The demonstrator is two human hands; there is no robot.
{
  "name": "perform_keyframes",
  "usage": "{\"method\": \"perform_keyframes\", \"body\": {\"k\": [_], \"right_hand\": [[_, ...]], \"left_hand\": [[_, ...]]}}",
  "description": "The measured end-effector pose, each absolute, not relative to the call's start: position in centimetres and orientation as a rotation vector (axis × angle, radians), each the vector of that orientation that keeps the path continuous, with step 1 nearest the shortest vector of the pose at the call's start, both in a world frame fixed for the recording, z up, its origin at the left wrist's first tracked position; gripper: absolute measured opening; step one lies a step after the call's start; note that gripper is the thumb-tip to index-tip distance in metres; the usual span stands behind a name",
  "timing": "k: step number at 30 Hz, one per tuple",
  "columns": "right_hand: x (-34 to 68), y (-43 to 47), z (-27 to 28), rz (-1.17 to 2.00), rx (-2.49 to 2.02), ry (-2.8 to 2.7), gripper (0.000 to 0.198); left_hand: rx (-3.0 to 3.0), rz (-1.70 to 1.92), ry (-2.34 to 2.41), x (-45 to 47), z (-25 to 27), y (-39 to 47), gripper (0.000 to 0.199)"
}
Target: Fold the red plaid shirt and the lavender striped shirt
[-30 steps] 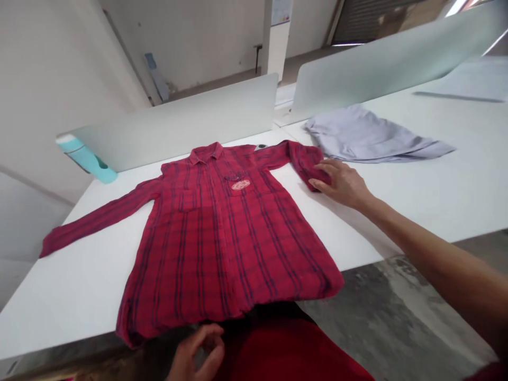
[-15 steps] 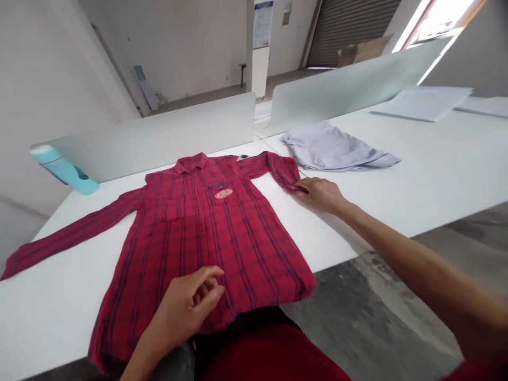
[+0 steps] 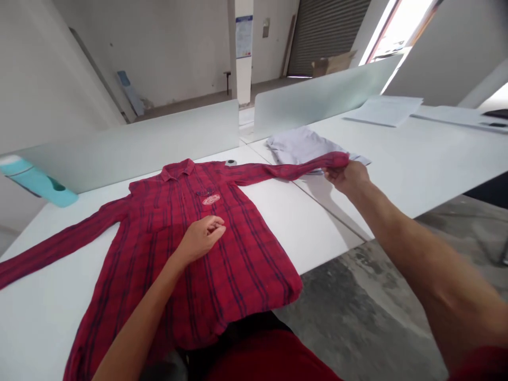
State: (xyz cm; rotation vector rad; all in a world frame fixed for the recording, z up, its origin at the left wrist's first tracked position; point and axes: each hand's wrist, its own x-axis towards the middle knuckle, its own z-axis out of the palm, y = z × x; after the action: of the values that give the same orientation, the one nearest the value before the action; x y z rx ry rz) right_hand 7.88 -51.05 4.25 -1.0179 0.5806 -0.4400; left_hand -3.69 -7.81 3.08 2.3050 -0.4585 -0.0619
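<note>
A red plaid long-sleeved shirt (image 3: 242, 254) lies spread face up on the white table (image 3: 273, 211), collar away from me and hem over the near edge. My right hand (image 3: 349, 174) grips the cuff of the sleeve on the right, which it holds stretched out and lifted off the table. The sleeve passes in front of a folded pale lilac garment (image 3: 296, 143). Over the middle of the shirt front is my left hand (image 3: 202, 238), fingers curled in with nothing seen in them. Whether it touches the cloth I cannot tell. The other sleeve (image 3: 59, 238) reaches out to the left.
A turquoise bottle-shaped object (image 3: 43, 182) stands at the far left, by a frosted divider (image 3: 170, 137). A second divider (image 3: 317, 100) runs along the right part. White papers (image 3: 387, 110) lie at the back right. A small grey object (image 3: 230, 162) sits near the shirt's shoulder.
My right hand has moved right and drawn the bent sleeve out straight. My left hand has moved up the shirt front from near the hem, its fingers more curled. The view has turned somewhat right.
</note>
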Motion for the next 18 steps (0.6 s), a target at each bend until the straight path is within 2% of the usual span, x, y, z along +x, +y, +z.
{"method": "perform_keyframes", "body": {"k": [4, 5, 8, 11, 12, 16, 18], "right_hand": [[8.3, -51.2, 3.1, -0.406, -1.115, 0.603, 0.042], [8.5, -51.3, 2.8, -0.392, -1.187, 0.602, 0.038], [9.7, -51.9, 2.4, -0.355, -1.366, 0.621, 0.009], [11.4, -52.6, 2.2, -0.332, -1.408, 0.642, 0.005], [12.0, -52.8, 2.1, -0.314, -1.418, 0.649, 0.006], [13.8, -53.0, 1.3, -0.241, -1.522, 0.721, 0.029], [14.6, -52.8, 0.8, -0.239, -1.611, 0.755, 0.032]], "left_hand": [[2.432, 0.103, -0.536, 0.6, 2.2, -8.0, 0.028], [2.482, 0.140, -0.554, 1.6, 2.3, -7.9, 0.029], [2.666, 0.155, -0.557, 4.6, 3.0, -8.4, 0.038], [2.807, 0.085, -0.452, 7.6, 3.6, -9.7, 0.048], [2.831, 0.072, -0.416, 8.5, 3.7, -10.4, 0.050], [2.840, 0.064, -0.370, 11.5, 3.2, -12.9, 0.056], [2.814, 0.068, -0.361, 12.7, 2.7, -13.9, 0.057]]}}
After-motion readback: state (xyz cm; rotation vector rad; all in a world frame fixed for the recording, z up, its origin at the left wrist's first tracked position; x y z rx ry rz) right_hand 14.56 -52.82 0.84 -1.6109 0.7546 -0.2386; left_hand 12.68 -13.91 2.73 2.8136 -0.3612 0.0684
